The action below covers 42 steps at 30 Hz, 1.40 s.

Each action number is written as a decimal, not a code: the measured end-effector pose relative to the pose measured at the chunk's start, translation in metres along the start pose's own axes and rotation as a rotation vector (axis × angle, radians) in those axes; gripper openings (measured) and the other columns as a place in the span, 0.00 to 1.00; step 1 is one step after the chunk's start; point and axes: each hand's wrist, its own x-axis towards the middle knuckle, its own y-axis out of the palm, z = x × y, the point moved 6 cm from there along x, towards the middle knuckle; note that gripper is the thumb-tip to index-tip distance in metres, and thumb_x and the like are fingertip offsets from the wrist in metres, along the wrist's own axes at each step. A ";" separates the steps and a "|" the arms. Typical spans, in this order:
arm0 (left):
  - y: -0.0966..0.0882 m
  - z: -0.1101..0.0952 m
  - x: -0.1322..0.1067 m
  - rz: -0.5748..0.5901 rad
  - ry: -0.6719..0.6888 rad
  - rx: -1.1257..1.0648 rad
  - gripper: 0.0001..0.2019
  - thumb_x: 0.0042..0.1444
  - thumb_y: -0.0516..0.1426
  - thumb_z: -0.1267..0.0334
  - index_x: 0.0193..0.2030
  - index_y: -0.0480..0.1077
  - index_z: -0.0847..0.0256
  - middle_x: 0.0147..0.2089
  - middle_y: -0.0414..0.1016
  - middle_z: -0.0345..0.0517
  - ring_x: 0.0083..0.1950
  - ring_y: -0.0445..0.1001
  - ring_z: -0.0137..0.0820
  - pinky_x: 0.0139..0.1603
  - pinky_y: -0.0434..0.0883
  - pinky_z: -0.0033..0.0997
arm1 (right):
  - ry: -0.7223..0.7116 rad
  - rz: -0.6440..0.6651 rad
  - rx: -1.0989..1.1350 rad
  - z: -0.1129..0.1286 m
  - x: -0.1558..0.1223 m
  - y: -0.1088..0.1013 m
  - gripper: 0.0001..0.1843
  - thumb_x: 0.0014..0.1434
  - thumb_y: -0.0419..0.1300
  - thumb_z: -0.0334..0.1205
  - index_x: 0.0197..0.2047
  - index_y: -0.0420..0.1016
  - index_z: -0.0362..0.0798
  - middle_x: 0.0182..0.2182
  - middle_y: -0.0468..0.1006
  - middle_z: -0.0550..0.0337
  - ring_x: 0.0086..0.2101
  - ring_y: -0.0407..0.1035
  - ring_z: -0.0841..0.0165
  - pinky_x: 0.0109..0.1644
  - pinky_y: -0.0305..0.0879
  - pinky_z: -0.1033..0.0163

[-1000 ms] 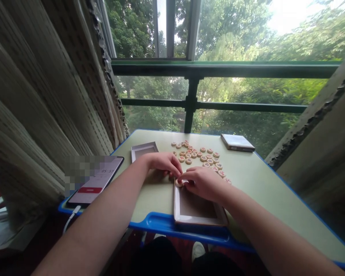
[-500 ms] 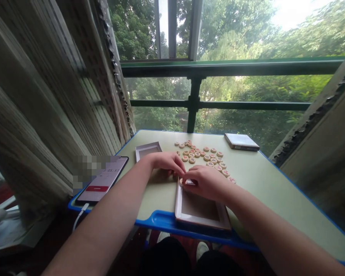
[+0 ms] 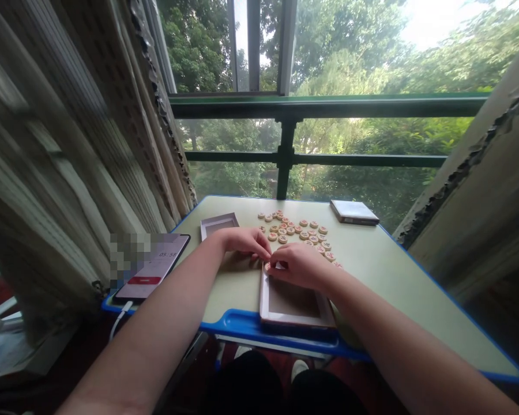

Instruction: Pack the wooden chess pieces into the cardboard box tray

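A shallow open box rests at the table's near edge, its brown inside facing up. At its far left corner lies a round Chinese chess piece with a red mark. My right hand reaches over the box, fingertips pinched at that piece. My left hand is beside the same corner, its thumb and fingers closed close to the right fingertips; what they hold is hidden. Just beyond both hands, several loose Chinese chess pieces with red or dark characters are spread on the table.
A pale lidlike tray lies behind my left wrist. A phone with a white cable is on the left of the table. At the far right sits a flat closed box. Curtains and a railed window surround the table.
The whole view has shifted slightly. Both hands stay at the box's far left corner, with the right fingertips still at the piece there. The fingers have moved only a little.
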 end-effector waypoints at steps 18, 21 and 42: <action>0.001 -0.002 0.000 -0.009 0.003 0.002 0.14 0.41 0.63 0.57 0.33 0.75 0.64 0.26 0.70 0.40 0.25 0.62 0.22 0.24 0.56 0.22 | 0.031 -0.005 0.023 -0.002 0.001 0.000 0.11 0.54 0.58 0.46 0.33 0.77 0.49 0.27 0.77 0.59 0.25 0.66 0.72 0.28 0.53 0.68; 0.001 -0.002 -0.001 -0.020 0.002 -0.003 0.13 0.41 0.63 0.57 0.32 0.75 0.64 0.25 0.70 0.40 0.24 0.62 0.22 0.23 0.55 0.22 | 0.017 -0.003 0.025 -0.003 0.001 0.000 0.11 0.54 0.58 0.46 0.34 0.77 0.49 0.26 0.77 0.59 0.25 0.65 0.72 0.28 0.53 0.68; 0.001 -0.002 0.003 -0.113 -0.045 -0.049 0.09 0.41 0.62 0.63 0.29 0.73 0.65 0.20 0.66 0.38 0.21 0.60 0.21 0.17 0.49 0.20 | 0.109 -0.175 -0.001 -0.018 0.000 -0.016 0.11 0.55 0.54 0.40 0.29 0.76 0.48 0.23 0.74 0.59 0.26 0.63 0.72 0.30 0.53 0.68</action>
